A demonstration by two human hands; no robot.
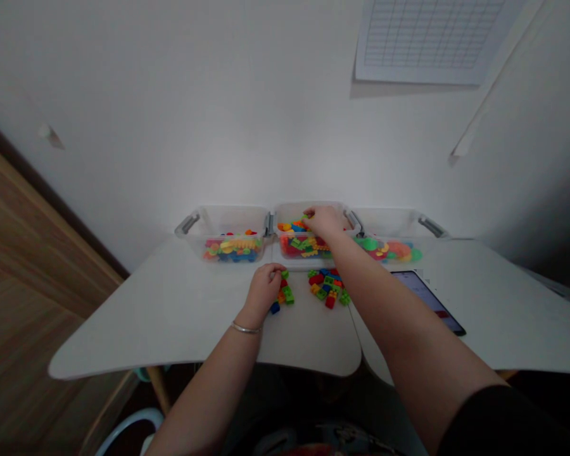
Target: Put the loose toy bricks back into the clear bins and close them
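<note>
Plastic building blocks (285, 294), light and rigid, best pinched by their sides, sit under the curled fingers of the left hand (265, 285), the right hand (323, 220) reaching into the middle bin (289, 211), grip unclear.

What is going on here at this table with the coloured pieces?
A person works at a white table with three clear bins of coloured toy pieces. The right hand reaches into the middle bin, onto its blocks. The left hand rests on the table against a few loose blocks; another pile lies just beside.
</note>
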